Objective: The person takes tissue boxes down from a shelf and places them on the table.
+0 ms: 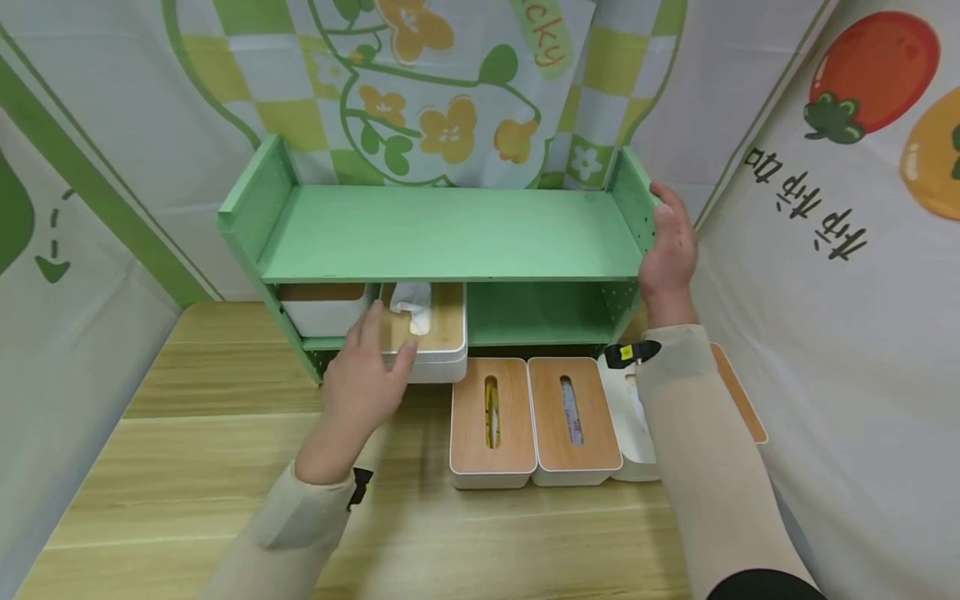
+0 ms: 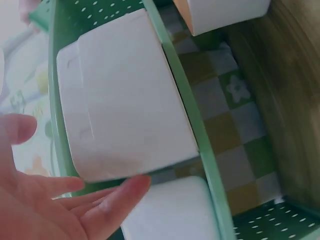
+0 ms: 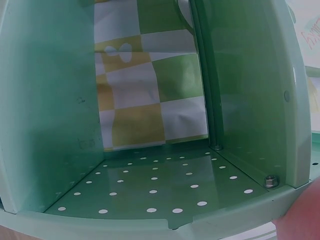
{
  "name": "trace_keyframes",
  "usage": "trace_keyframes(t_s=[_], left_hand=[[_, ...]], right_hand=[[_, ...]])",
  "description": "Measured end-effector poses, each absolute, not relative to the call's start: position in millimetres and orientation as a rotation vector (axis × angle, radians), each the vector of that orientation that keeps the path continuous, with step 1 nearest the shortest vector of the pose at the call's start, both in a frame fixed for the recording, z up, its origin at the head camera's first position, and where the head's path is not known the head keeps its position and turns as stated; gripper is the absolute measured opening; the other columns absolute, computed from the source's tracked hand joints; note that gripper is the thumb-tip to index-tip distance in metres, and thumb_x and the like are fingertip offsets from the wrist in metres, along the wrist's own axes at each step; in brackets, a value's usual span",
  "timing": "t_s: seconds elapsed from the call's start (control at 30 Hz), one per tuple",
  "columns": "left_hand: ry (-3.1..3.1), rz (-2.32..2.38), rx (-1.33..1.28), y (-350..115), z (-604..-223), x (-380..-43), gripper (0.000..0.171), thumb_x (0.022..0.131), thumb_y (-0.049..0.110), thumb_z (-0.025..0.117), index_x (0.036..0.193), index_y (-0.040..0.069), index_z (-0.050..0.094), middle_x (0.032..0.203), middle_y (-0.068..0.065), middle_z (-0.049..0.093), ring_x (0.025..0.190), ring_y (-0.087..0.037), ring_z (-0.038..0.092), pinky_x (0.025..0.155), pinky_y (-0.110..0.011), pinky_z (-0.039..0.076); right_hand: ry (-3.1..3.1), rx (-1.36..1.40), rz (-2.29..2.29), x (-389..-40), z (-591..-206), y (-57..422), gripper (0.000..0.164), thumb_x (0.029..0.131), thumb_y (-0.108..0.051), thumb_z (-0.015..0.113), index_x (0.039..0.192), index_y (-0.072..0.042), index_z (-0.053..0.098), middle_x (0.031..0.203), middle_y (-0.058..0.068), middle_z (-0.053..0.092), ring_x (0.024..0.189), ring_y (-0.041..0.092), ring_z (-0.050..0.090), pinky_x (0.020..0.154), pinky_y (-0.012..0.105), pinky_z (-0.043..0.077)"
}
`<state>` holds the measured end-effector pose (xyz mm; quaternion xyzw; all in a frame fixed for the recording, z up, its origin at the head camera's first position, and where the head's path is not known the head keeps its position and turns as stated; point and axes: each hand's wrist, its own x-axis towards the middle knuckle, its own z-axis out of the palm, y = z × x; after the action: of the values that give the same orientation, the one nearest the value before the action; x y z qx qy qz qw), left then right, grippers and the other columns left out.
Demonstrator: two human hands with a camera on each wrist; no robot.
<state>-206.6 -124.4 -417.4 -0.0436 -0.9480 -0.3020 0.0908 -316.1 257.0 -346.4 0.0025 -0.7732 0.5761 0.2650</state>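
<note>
A green two-tier shelf (image 1: pixel 450 233) stands against the back cloth. My left hand (image 1: pixel 363 375) has its fingers spread at the front left of a white tissue box (image 1: pixel 446 321) with a wooden lid and a tissue poking out. That box juts forward from the lower compartment. In the left wrist view the tissue box (image 2: pixel 130 95) shows its white side, near my fingertips; contact is unclear. Left of it a second white box (image 1: pixel 322 317) sits deeper in. My right hand (image 1: pixel 671 258) grips the shelf's right side panel (image 1: pixel 633 200) near its top.
Two wooden-lidded boxes with slots, a left one (image 1: pixel 491 475) and a right one (image 1: pixel 577 475), stand on the wooden table (image 1: pixel 225 442) before the shelf. A white container (image 1: pixel 630 417) and another wooden lid (image 1: pixel 738 396) are partly behind my right arm. Printed cloth walls enclose the sides.
</note>
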Motion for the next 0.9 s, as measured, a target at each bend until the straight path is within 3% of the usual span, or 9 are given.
trace_keyframes(t_s=[0.07,0.17,0.37,0.47,0.57,0.7,0.8,0.9], left_hand=[[-2.818,-1.067,-0.091,-133.5,-417.5,-206.7,0.077,0.102,0.054,0.040,0.158,0.004,0.022,0.137,-0.028,0.051,0.104,-0.047,0.059,0.083,-0.062,0.046],[-2.829,-1.378,-0.025,-145.7,-418.3,-210.0,0.079,0.103,0.056,0.037,0.159,0.004,0.019,0.132,-0.027,0.054,0.109,-0.042,0.057,0.089,-0.058,0.045],[-2.713,-2.041,0.110,-159.8,-427.8,-222.4,0.082,0.104,0.055,0.037,0.160,0.004,0.007,0.151,-0.030,0.031,0.127,-0.045,0.044,0.095,-0.054,0.047],[-2.616,-2.258,0.154,-163.1,-436.0,-228.4,0.079,0.105,0.052,0.038,0.159,0.001,0.011,0.153,-0.030,0.027,0.125,-0.045,0.046,0.097,-0.054,0.045],[-2.495,-2.427,0.161,-164.8,-443.1,-232.9,0.075,0.105,0.048,0.040,0.156,-0.002,0.019,0.145,-0.030,0.038,0.115,-0.037,0.057,0.097,-0.053,0.045],[-2.358,-2.557,0.123,-167.3,-449.2,-235.9,0.071,0.106,0.043,0.044,0.152,-0.007,0.026,0.121,-0.021,0.061,0.096,-0.023,0.067,0.094,-0.049,0.048],[-2.312,-2.611,0.124,-169.1,-451.1,-235.6,0.067,0.105,0.039,0.046,0.149,-0.010,0.029,0.106,-0.011,0.067,0.091,-0.020,0.067,0.091,-0.046,0.050],[-2.291,-2.661,0.142,-170.0,-450.7,-234.7,0.066,0.105,0.035,0.046,0.149,-0.011,0.028,0.101,-0.008,0.067,0.090,-0.020,0.067,0.089,-0.045,0.051]], right_hand=[[-2.094,0.000,1.551,-315.3,-346.1,256.7,0.047,0.108,-0.041,0.029,0.149,-0.026,0.047,0.155,-0.011,0.034,0.137,0.009,0.029,0.110,0.034,0.021],[-2.094,-0.002,1.548,-314.9,-346.0,256.6,0.047,0.108,-0.041,0.029,0.149,-0.027,0.047,0.155,-0.011,0.035,0.136,0.009,0.030,0.109,0.034,0.022],[-2.090,0.008,1.551,-317.2,-346.7,256.3,0.046,0.108,-0.040,0.030,0.149,-0.027,0.048,0.154,-0.011,0.036,0.136,0.008,0.031,0.108,0.032,0.024],[-2.090,0.005,1.554,-318.0,-347.1,256.6,0.046,0.108,-0.040,0.030,0.149,-0.027,0.048,0.154,-0.010,0.036,0.136,0.009,0.030,0.108,0.032,0.023],[-2.090,0.002,1.559,-318.1,-347.2,256.7,0.046,0.108,-0.040,0.029,0.149,-0.027,0.048,0.154,-0.010,0.036,0.136,0.010,0.031,0.108,0.033,0.024],[-2.089,0.007,1.559,-317.9,-346.5,256.3,0.046,0.108,-0.040,0.030,0.148,-0.028,0.048,0.154,-0.011,0.036,0.136,0.010,0.031,0.108,0.033,0.024],[-2.088,0.014,1.552,-317.4,-345.9,255.9,0.046,0.108,-0.040,0.030,0.148,-0.029,0.048,0.154,-0.011,0.036,0.136,0.009,0.030,0.108,0.032,0.024],[-2.085,0.016,1.551,-316.6,-345.7,255.8,0.045,0.108,-0.040,0.030,0.148,-0.028,0.049,0.155,-0.010,0.035,0.137,0.008,0.029,0.108,0.032,0.023]])
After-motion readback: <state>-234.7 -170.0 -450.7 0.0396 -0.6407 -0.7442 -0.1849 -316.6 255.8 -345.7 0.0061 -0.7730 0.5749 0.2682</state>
